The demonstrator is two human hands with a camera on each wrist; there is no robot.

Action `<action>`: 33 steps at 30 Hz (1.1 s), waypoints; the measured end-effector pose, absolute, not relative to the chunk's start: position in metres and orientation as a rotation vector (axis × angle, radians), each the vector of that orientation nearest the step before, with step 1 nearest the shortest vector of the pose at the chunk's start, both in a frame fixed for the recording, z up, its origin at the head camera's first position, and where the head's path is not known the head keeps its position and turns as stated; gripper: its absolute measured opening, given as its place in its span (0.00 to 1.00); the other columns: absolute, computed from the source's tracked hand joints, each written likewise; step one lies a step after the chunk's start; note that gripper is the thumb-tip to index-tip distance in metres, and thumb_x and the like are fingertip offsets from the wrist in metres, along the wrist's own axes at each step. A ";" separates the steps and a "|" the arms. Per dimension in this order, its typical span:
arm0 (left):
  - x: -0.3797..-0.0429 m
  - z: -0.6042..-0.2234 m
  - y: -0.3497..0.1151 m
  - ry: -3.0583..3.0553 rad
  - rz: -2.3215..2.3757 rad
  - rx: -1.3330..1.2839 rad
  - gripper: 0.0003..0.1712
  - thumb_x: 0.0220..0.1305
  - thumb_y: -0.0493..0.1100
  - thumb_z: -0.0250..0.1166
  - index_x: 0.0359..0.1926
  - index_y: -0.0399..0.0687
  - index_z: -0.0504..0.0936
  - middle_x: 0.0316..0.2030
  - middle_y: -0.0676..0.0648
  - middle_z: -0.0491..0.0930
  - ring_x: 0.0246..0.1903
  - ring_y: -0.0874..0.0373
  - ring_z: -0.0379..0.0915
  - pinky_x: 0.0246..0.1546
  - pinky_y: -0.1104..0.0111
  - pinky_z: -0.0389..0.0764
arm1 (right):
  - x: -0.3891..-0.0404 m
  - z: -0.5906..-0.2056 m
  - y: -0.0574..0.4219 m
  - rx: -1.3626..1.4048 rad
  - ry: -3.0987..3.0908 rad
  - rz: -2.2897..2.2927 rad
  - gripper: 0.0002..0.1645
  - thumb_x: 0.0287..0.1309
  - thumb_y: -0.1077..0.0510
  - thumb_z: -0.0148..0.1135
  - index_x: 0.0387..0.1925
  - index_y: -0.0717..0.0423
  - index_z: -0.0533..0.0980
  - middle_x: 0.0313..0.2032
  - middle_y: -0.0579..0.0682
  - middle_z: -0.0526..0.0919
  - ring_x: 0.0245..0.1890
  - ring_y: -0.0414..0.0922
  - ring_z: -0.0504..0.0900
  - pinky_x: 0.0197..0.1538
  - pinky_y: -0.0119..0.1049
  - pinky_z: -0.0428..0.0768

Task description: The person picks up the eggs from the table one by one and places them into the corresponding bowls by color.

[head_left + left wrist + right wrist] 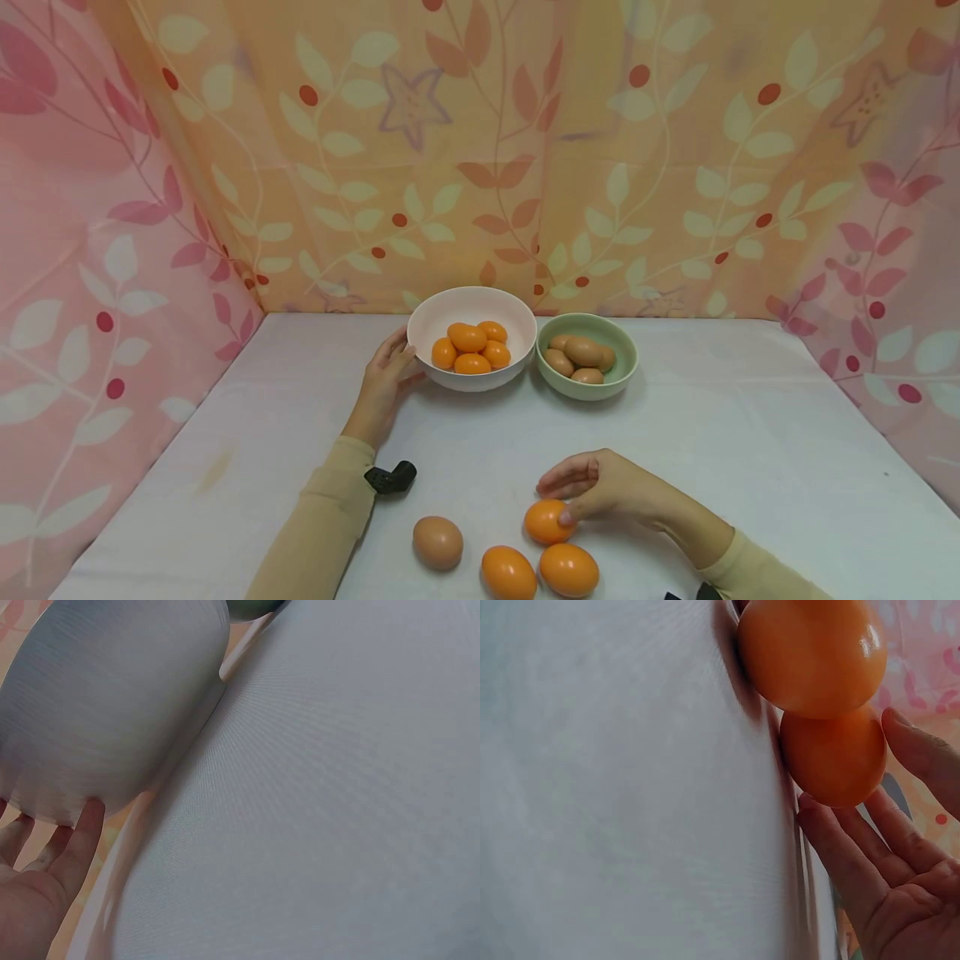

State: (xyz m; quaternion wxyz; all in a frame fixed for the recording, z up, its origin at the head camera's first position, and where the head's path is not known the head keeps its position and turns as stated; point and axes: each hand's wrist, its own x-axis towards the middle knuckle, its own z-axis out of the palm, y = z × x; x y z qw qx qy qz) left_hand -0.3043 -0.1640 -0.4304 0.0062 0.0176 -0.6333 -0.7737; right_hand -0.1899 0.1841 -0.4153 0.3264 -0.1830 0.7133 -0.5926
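A white bowl point(472, 382) holding several orange eggs point(467, 337) stands at the back of the table. My left hand point(384, 379) rests against its left side, with fingertips on the outer wall in the left wrist view. Nearer the front, my right hand point(618, 493) is at an orange egg point(546, 522) lying on the cloth. The thumb overlaps its right side in the head view, while the other fingers extend past its far side. Two more orange eggs, a left one point(509, 573) and a right one point(569, 571), lie just in front of it.
A brown egg point(438, 543) lies left of the orange ones. The green bowl point(588, 388), with several brown eggs point(582, 351) inside, stands right beside the white bowl. White cloth point(750, 433) covers the table, and patterned curtains point(480, 167) enclose the back and sides.
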 end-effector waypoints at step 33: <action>-0.303 -0.428 -0.164 -1.997 -2.410 0.049 0.29 0.75 0.48 0.56 0.73 0.60 0.64 0.74 0.55 0.62 0.70 0.53 0.63 0.66 0.52 0.73 | -0.192 -0.411 0.177 -0.408 1.912 -1.427 0.21 0.49 0.60 0.75 0.45 0.65 0.83 0.40 0.53 0.90 0.37 0.41 0.86 0.40 0.32 0.86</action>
